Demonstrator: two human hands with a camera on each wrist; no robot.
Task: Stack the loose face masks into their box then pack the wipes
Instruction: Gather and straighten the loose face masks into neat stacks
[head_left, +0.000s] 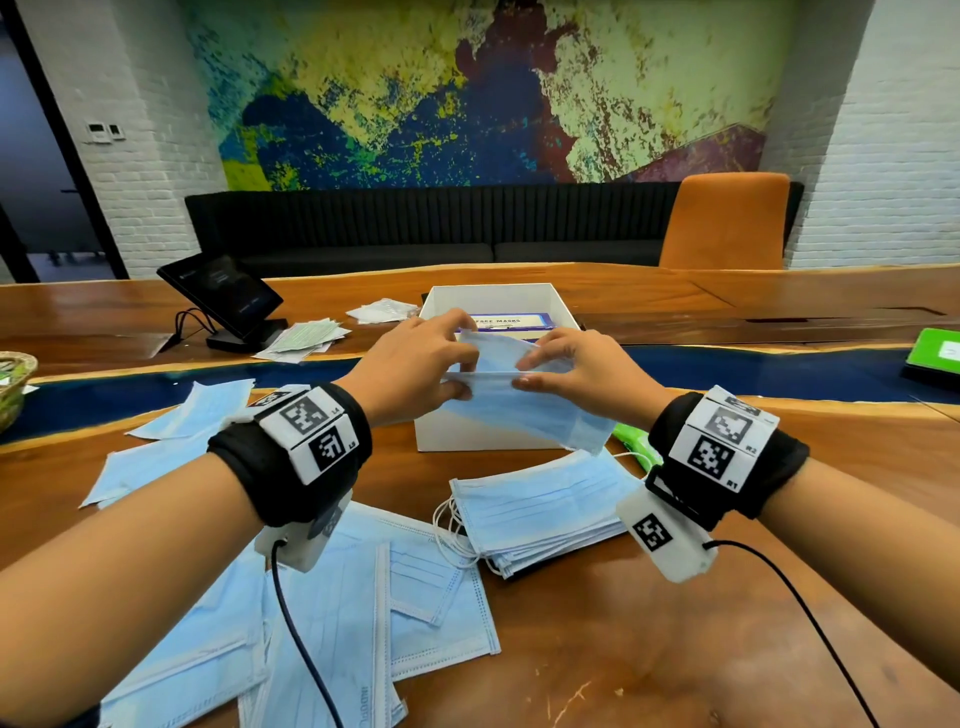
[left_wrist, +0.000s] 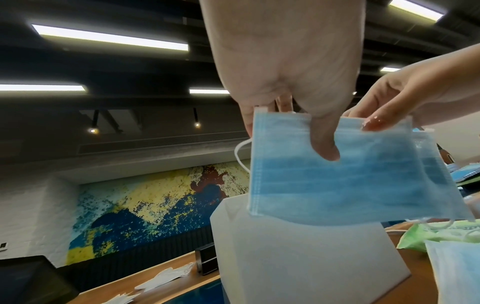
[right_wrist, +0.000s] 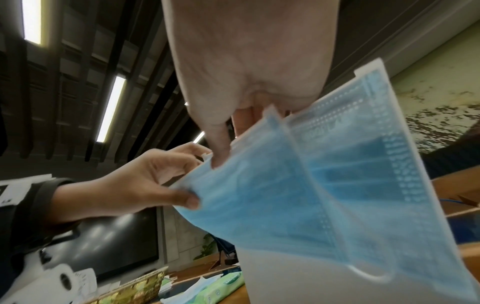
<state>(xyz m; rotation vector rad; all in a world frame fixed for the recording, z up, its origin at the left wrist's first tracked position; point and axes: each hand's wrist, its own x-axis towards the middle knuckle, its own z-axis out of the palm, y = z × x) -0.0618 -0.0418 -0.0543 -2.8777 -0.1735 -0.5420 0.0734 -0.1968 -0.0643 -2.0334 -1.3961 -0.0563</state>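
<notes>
Above the white box (head_left: 457, 434), left hand (head_left: 410, 364) and right hand (head_left: 582, 369) both pinch blue masks (head_left: 524, 405) by the top edge.

A colourful mural (head_left: 467, 93) covers the wall above a long black bench (head_left: 415, 223), with an orange chair (head_left: 727, 221) at the wooden table (head_left: 623, 623). A dark tablet on a stand (head_left: 223, 293) and a woven basket (head_left: 13, 384) sit to the left.

Your held mask (head_left: 524, 400): light blue, pleated. Box (head_left: 467, 434): white. Wipes pack (head_left: 636, 441) right of it: green. Bench (head_left: 649, 623): brown wood, dark blue strip. Far wall mural (head_left: 467, 93): yellow-blue speckle.
</notes>
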